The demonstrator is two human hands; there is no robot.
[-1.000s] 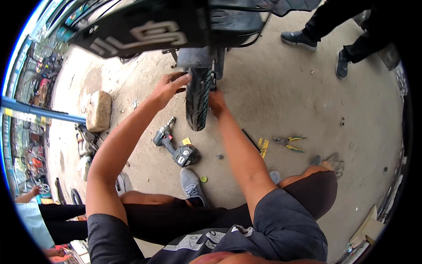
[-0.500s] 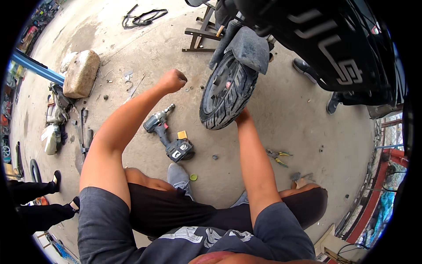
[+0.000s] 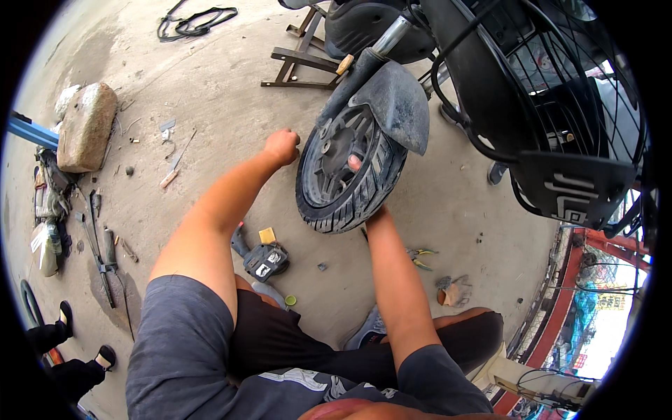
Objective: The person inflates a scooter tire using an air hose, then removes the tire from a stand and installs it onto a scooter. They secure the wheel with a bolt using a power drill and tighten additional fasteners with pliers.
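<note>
A front wheel (image 3: 389, 166) with a dusty black tyre, spoked rim and grey mudguard (image 3: 396, 98) stands tilted before me. Just left of its rim, my left hand (image 3: 283, 147) is closed in a fist; whatever it may hold is hidden. My right hand (image 3: 378, 218) reaches behind the tyre from below, its fingers mostly out of sight. A skin-coloured patch, perhaps a fingertip, shows between the spokes. Beneath my left forearm lies a cordless impact wrench (image 3: 267, 262), its front end covered by the arm. Yellow-handled pliers (image 3: 421, 259) lie right of my right forearm.
A black wire basket (image 3: 560, 84) hangs over the upper right. Beyond the wheel is a metal stand (image 3: 297, 59). A stone block (image 3: 87, 127), long tools (image 3: 98, 245) and a black strap (image 3: 192, 26) lie leftward. A glove (image 3: 456, 291) is near my right knee. Another person's feet (image 3: 105, 357) are lower left.
The view has shifted, bringing the basket into sight. My left hand has come closer to the wheel's rim, and its forearm now covers part of the wrench. My right hand stays behind the tyre.
</note>
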